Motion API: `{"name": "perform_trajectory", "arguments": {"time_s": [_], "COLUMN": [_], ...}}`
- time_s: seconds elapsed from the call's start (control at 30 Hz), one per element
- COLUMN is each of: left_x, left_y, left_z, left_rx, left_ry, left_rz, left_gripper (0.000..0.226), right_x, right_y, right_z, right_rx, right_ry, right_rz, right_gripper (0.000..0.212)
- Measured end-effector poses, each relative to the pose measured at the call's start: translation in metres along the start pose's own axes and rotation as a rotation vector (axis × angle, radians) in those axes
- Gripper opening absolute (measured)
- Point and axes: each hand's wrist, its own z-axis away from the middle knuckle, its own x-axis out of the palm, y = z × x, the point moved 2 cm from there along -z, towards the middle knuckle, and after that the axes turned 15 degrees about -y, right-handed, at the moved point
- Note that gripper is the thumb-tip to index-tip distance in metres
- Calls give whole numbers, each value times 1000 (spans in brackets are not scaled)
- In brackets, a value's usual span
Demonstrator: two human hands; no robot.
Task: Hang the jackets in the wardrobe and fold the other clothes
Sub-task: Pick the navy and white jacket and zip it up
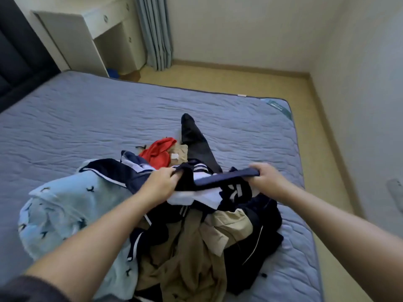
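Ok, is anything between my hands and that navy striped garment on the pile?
Nothing visible. The left hand and right hand both grip the navy striped garment by its edge. It sits on top of the clothes pile, with nothing over it. The wardrobe is out of view.

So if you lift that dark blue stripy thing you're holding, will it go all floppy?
Probably floppy: the navy garment sags and bunches between the left hand and the right hand. It likely feels light, since fingers alone hold its edge up. It may drag neighbours along, being tangled in the pile.
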Motion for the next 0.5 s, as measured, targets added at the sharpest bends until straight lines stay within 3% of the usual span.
{"name": "perform_trajectory", "arguments": {"time_s": [0.1,0.2,0.27,0.37,0.5], "left_x": [68,67,40,-22,-126], "left_y": [-45,-61,-53,-22,46], "left_z": [29,41,42,49,85], "left_rx": [17,41,-2,-114,-31], "left_ry": [-266,-297,-216,-69,142], "left_rz": [-257,-540,-668,-716,-648], "left_gripper": [39,29,15,18,17], "right_x": [45,48,35,-4,-71], "right_y": [74,85,63,3,-94], "right_z": [18,31,34,47,85], "right_rx": [174,236,224,173,104], "right_ry": [-130,-126,-56,109,247], "right_rz": [197,261,244,254,288], "right_gripper": [20,22,17,19,24]}}
